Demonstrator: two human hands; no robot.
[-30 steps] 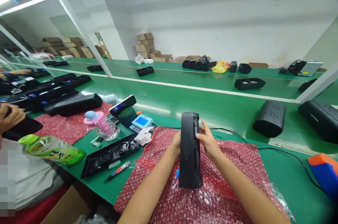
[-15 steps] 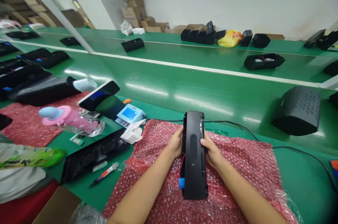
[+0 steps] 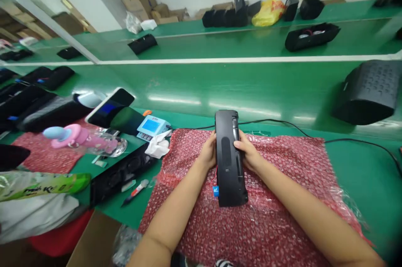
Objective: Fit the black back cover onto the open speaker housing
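A black speaker housing (image 3: 229, 158) stands lengthwise over red bubble wrap (image 3: 282, 200), its lower end on or just above the wrap. My left hand (image 3: 207, 153) grips its left side and my right hand (image 3: 248, 151) grips its right side. A blue tag (image 3: 215, 191) and a thin red wire (image 3: 216, 171) show at its left edge. A white tissue (image 3: 158, 145) lies just beyond my left hand, next to a blue-screened tester (image 3: 152, 128).
Left of the wrap lie an open black speaker casing (image 3: 121, 177), a red-tipped syringe (image 3: 135, 191), a phone (image 3: 109, 107) and a pink object (image 3: 67, 136). A black cable (image 3: 282, 122) crosses the green bench (image 3: 201, 86). A black speaker (image 3: 367, 93) stands at right, and a green bottle (image 3: 40, 185) sits at left.
The housing has turned from edge-on to show its dark face, with the blue tag and red wire visible. It now sits lower against the wrap. My view has tilted and swung.
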